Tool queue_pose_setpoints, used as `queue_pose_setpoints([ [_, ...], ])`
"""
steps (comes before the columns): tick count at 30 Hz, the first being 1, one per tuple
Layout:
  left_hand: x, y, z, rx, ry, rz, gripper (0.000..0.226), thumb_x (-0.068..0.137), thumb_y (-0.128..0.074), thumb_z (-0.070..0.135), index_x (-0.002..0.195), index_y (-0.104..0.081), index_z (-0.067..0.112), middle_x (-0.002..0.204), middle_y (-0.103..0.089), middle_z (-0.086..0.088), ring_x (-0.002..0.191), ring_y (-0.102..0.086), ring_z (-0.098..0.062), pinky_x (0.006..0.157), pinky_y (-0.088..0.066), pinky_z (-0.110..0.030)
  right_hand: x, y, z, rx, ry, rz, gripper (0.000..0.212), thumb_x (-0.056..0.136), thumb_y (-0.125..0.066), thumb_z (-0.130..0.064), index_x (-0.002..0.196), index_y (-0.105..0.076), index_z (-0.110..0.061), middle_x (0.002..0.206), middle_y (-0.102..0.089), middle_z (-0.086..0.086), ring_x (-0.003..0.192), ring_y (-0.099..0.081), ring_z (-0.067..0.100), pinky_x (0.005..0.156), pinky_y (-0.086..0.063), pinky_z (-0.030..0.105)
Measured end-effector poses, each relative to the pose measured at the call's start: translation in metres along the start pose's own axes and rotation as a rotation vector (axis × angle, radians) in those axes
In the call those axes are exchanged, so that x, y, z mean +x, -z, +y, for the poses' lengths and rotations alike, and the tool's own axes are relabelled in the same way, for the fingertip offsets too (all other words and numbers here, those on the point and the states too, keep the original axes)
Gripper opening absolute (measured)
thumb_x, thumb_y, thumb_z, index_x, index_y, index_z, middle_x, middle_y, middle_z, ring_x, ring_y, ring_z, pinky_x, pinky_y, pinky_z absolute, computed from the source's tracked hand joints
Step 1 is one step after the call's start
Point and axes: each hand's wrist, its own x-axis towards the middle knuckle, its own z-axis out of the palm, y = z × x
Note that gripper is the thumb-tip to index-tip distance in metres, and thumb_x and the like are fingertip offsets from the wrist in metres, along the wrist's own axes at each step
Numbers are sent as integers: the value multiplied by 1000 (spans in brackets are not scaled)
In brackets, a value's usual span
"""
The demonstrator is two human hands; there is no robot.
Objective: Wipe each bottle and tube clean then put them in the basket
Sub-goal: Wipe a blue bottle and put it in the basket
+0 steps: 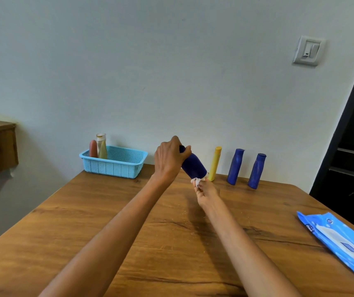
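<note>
Dark-blue plastic bottle, centre frame, likely rigid, light, slick: left hand grips its cap end, tilted, while right hand pinches a wipe against its base.

Navy bottle; yellow tube; perforated light-blue basket.

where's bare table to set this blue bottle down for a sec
Bare wood lies between the basket and the left hand, and across the near table left of the wipes pack. The back edge is crowded: yellow tube, two blue bottles.
</note>
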Motion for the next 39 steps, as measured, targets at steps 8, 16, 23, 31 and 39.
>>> queue_pose_setpoints([
  [8,-6,-7,3,16,24,-29,32,90,-55,36,93,-52,4,79,-57,-5,68,-50,-22,58,-31,-26,-14,-9,2,-261,512,-2,25,90,-52,2,109,-57,-13,115,-57,2,105,-55,16,73,-47,17],
  [16,9,5,-12,34,-146,-118,32,95,-48,40,102,-53,10,89,-66,-6,76,-58,-22,64,-35,-27,-24,-19,-2,-609,1003,-247,40,94,-51,-7,133,-47,-14,115,-51,-6,110,-52,7,92,-47,20],
  [23,15,12,-21,14,-264,-197,22,98,-41,32,109,-50,15,109,-60,0,84,-55,-18,70,-35,-27,-10,-10,-3,-906,1117,-224,33,94,-54,-13,127,-56,-9,113,-51,6,101,-52,8,86,-46,17],
  [31,24,18,-19,7,-307,-146,21,99,-39,30,110,-49,15,108,-59,-1,82,-51,-15,72,-37,-26,20,9,1,-998,793,-175,25,93,-56,-15,116,-63,-9,120,-57,7,104,-59,17,80,-40,17],
  [39,40,36,-40,90,-322,-286,21,99,-37,15,118,-45,13,118,-52,-8,92,-55,-21,77,-48,-30,20,-14,0,-912,709,-226,24,93,-56,-22,113,-66,-11,107,-67,-1,93,-58,10,67,-43,17],
])
